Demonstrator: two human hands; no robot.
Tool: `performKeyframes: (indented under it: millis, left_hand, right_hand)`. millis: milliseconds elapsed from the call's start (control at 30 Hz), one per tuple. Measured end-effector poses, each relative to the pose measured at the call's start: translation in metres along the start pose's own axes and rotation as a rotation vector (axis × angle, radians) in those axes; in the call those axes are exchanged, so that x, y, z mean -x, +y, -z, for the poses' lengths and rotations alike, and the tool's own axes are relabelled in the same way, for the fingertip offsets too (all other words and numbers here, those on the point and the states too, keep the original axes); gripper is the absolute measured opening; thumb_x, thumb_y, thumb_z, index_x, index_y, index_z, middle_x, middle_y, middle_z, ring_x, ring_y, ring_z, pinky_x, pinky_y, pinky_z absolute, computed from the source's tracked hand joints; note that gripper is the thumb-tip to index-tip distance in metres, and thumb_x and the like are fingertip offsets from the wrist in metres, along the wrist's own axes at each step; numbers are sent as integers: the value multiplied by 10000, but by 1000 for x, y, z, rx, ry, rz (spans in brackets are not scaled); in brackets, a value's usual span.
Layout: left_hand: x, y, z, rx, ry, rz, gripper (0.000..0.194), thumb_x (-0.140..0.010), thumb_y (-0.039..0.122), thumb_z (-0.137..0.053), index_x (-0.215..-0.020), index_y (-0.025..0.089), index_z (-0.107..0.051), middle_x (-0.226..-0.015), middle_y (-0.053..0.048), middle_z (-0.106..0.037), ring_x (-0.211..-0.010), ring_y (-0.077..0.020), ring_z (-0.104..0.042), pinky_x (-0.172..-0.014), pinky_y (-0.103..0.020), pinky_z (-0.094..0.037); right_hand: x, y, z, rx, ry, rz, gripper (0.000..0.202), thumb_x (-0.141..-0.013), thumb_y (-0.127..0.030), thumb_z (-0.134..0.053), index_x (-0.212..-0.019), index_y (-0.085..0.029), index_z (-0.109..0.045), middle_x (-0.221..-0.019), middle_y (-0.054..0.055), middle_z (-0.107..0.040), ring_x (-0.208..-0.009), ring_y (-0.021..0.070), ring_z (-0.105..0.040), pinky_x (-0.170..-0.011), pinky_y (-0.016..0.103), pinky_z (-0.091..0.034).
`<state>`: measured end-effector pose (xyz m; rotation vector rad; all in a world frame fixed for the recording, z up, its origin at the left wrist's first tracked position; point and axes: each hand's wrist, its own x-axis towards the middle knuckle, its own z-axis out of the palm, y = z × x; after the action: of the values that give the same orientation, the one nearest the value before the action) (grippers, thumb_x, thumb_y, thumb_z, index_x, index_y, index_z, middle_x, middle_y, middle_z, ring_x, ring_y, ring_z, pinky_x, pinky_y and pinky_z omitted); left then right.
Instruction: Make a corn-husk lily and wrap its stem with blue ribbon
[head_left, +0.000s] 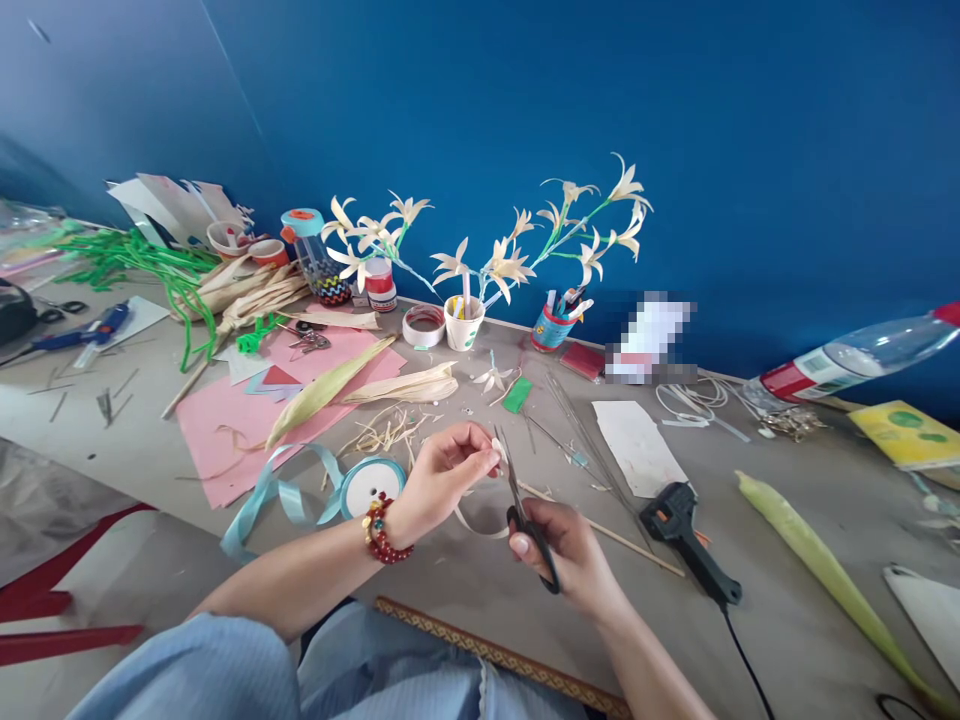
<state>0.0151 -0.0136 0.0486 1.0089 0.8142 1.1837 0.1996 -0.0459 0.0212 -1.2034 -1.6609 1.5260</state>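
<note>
My left hand [454,462], with a red beaded bracelet at the wrist, pinches a small pale piece [496,446] between thumb and fingertips. Black-handled scissors [514,486] are in my right hand [570,550], fingers through the handles, blades pointing up right beside that piece. Whether the blades touch it I cannot tell. Below the hands a thin cream strip [480,528] curves in a loop. Just left of my left wrist lies a spool of light blue ribbon [373,488], partly unrolled. Shredded husk fibres [386,432] are scattered behind it.
Husk flowers on stems stand in a paper cup [463,325] near the blue wall. A glue gun [690,540] with its cord lies at right, near a green husk [825,570] and white card [637,445]. Pink paper [217,440] and green pipe cleaners [150,260] are leftward.
</note>
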Motion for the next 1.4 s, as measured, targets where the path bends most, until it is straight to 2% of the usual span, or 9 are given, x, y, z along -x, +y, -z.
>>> performKeyframes:
  millis: [600, 1067, 1400]
  left_hand:
    - [-1, -3, 3, 9, -16, -19, 196, -835, 303, -669, -751, 160, -565, -750, 1, -591, -686, -104, -569, -690, -232, -441]
    - [-3, -1, 3, 13, -35, -28, 191, -824, 295, -679, -738, 156, -581, -747, -4, -578, -671, -105, -555, -665, -228, -438]
    - [-2, 3, 2, -5, -29, -15, 227, -802, 337, -692, -721, 157, -582, -725, -2, -570, -664, -116, -556, -670, -247, -442]
  right_hand:
    - [-1, 0, 0, 52, 18, 39, 589, -732, -745, -580, -573, -201, -421, -521, -42, -385, -479, 107, -378, -470, 243, -229]
    - [0, -3, 1, 95, 23, 39, 622, -724, -788, -543, -550, -208, -402, -486, -39, -395, -455, 114, -405, -459, 242, -250]
    - [0, -4, 1, 84, 23, 19, 620, -714, -788, -555, -538, -213, -402, -465, -23, -459, -440, 117, -423, -446, 237, -286]
